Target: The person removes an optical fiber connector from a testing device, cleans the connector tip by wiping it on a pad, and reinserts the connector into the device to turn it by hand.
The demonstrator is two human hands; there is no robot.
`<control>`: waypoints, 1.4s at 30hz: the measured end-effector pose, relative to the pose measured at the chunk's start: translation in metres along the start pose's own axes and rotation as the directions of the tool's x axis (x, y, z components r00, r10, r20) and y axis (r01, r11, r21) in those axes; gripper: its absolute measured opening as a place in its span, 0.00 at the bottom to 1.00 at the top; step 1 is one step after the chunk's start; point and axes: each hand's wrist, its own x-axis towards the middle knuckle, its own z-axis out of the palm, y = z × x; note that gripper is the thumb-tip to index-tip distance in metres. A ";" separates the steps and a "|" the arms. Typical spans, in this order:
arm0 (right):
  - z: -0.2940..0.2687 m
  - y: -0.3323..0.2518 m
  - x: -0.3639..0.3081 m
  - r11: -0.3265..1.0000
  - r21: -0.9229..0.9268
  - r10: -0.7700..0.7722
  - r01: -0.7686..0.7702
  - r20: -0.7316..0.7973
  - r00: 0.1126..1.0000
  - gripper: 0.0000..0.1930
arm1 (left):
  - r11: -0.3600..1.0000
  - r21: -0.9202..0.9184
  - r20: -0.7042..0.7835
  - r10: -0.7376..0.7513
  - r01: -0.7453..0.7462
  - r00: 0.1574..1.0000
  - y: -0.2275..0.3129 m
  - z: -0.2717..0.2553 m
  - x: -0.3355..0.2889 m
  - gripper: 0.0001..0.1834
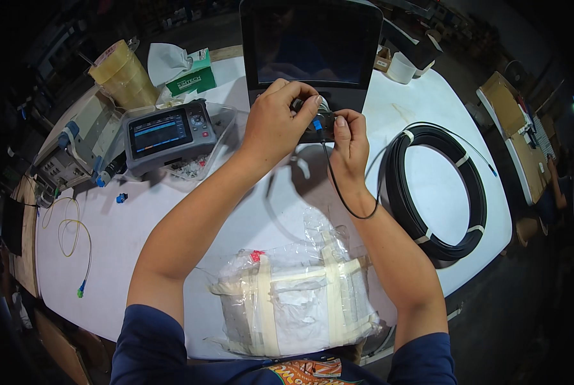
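Note:
Both my hands work close together at the base of a black desktop device (311, 54) with a large dark screen. A blue fibre connector (317, 124) shows between them, its black cable (328, 157) hanging down and looping past my right wrist. My left hand (279, 119) is closed, fingers curled and thumb near the fingertips just above the connector; what it pinches is hidden. My right hand (351, 141) is closed too, thumb and fingers pressed together right of the connector. Whatever lies in its grip is too small to make out.
A coil of black cable (396, 192) lies at the right. On the left stand a handheld tester (162, 135) on a clear plastic bin (219, 138), a tape stack (126, 77) and a green tissue box (194, 74). A taped, plastic-wrapped bundle (299, 308) sits in front of me.

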 end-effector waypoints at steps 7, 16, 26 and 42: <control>0.000 0.001 0.000 1.000 -0.018 0.002 -0.002 0.012 1.000 0.14 | 1.000 0.007 0.007 -0.026 0.026 1.000 0.001 -0.002 0.001 0.13; 0.001 0.004 0.000 1.000 -0.005 0.012 -0.012 0.009 1.000 0.13 | 1.000 -0.004 0.027 -0.007 0.007 1.000 -0.001 -0.001 -0.002 0.11; 0.001 0.007 0.000 1.000 -0.010 -0.021 0.021 0.019 1.000 0.14 | 0.999 -0.025 -0.003 0.029 -0.029 1.000 -0.009 0.003 -0.001 0.12; 0.000 0.004 0.000 0.999 -0.035 0.010 -0.009 0.040 0.999 0.16 | 0.999 -0.043 -0.001 0.027 -0.027 1.000 -0.009 0.003 -0.001 0.13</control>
